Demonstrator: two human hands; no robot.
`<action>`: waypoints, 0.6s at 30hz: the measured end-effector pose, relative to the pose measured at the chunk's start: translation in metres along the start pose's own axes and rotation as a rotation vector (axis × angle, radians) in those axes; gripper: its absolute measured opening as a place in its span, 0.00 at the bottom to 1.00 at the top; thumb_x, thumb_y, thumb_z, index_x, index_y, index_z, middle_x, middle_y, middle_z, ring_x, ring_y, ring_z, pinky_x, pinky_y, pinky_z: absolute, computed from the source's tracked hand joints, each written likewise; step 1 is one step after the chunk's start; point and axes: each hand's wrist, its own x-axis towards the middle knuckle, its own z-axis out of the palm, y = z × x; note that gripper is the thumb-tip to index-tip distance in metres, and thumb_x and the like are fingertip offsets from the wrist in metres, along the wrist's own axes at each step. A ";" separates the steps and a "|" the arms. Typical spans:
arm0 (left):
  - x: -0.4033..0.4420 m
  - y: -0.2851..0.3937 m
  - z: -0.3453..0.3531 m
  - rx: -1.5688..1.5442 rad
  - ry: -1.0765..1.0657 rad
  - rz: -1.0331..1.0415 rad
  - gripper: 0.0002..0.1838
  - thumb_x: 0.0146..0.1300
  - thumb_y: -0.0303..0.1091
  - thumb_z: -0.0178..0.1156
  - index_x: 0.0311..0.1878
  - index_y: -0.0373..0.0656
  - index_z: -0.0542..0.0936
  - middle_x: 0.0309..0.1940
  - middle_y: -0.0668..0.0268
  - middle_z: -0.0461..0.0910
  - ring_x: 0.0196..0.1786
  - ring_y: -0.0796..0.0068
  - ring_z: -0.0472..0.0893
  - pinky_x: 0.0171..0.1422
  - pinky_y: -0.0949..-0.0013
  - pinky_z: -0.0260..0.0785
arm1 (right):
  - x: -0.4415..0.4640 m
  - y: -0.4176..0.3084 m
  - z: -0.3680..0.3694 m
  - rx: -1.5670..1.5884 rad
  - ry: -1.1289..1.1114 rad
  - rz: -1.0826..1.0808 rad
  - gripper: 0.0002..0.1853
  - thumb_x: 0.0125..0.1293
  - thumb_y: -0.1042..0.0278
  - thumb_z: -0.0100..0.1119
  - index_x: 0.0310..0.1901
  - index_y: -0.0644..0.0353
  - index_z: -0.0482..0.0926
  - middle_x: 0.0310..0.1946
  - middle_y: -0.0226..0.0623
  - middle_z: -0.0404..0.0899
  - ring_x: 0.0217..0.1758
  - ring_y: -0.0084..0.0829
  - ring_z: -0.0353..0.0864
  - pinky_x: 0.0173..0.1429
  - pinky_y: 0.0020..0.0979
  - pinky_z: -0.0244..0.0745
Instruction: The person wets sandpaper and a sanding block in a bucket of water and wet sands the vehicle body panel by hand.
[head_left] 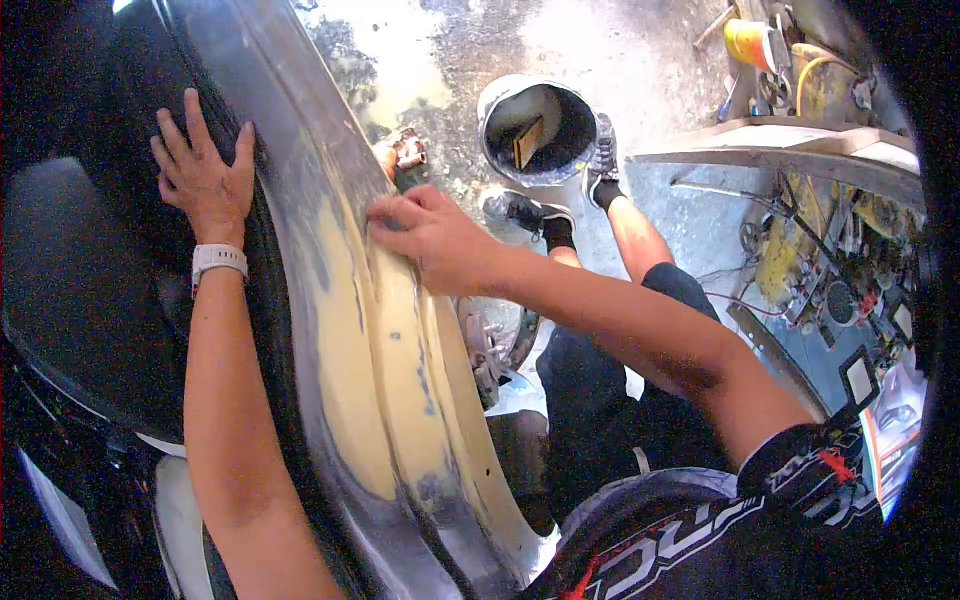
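Note:
A long metal car sill runs diagonally through the view, grey at its ends. Smooth beige body filler covers its middle, with grey-blue patches showing along the ridge. My left hand, with a white watch band on its wrist, lies spread on the dark inner edge of the sill and holds nothing. On the outer edge of the filled area, my right hand presses with bent, closed fingers. Whatever lies under its fingertips is hidden.
A bucket with a flat wooden piece inside stands on the floor by my shoes. A dark seat is at left. A curved panel, cluttered tools and parts, and an orange-yellow container are at right.

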 end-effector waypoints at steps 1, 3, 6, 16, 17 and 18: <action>0.000 -0.001 -0.001 0.011 0.000 0.005 0.47 0.63 0.64 0.63 0.82 0.71 0.53 0.82 0.58 0.51 0.79 0.41 0.56 0.69 0.27 0.58 | -0.005 -0.008 -0.001 0.068 -0.045 0.020 0.34 0.52 0.76 0.64 0.66 0.49 0.78 0.67 0.36 0.71 0.63 0.47 0.69 0.70 0.44 0.67; -0.001 0.000 0.000 0.028 0.002 0.004 0.46 0.62 0.65 0.63 0.81 0.70 0.55 0.81 0.58 0.53 0.79 0.43 0.57 0.70 0.32 0.59 | -0.011 -0.008 -0.006 0.023 -0.050 0.031 0.34 0.54 0.75 0.62 0.67 0.51 0.77 0.63 0.34 0.74 0.63 0.46 0.70 0.69 0.44 0.67; 0.000 -0.001 0.000 0.021 0.010 0.013 0.46 0.62 0.64 0.64 0.81 0.71 0.55 0.81 0.58 0.53 0.79 0.43 0.56 0.70 0.31 0.59 | 0.002 -0.007 -0.009 -0.128 -0.064 0.051 0.34 0.55 0.75 0.61 0.68 0.49 0.76 0.60 0.35 0.75 0.61 0.45 0.71 0.66 0.44 0.67; 0.000 0.001 -0.004 -0.016 0.010 0.011 0.47 0.64 0.63 0.64 0.82 0.71 0.53 0.82 0.57 0.52 0.79 0.40 0.57 0.67 0.25 0.60 | -0.013 -0.016 0.000 0.139 -0.091 0.189 0.32 0.58 0.70 0.61 0.67 0.36 0.78 0.56 0.41 0.72 0.59 0.47 0.70 0.63 0.45 0.66; 0.000 0.001 -0.005 -0.016 0.004 0.005 0.47 0.64 0.63 0.64 0.82 0.70 0.53 0.82 0.58 0.52 0.79 0.41 0.57 0.67 0.25 0.60 | -0.013 -0.014 0.000 0.146 -0.093 0.170 0.31 0.59 0.67 0.62 0.66 0.34 0.78 0.57 0.41 0.72 0.59 0.47 0.70 0.61 0.45 0.67; 0.000 0.002 -0.005 -0.018 -0.004 0.000 0.47 0.64 0.63 0.64 0.82 0.70 0.54 0.82 0.58 0.52 0.79 0.41 0.57 0.67 0.25 0.60 | -0.013 -0.016 -0.004 0.163 -0.134 0.155 0.31 0.59 0.67 0.63 0.67 0.34 0.78 0.57 0.41 0.72 0.59 0.47 0.70 0.61 0.45 0.67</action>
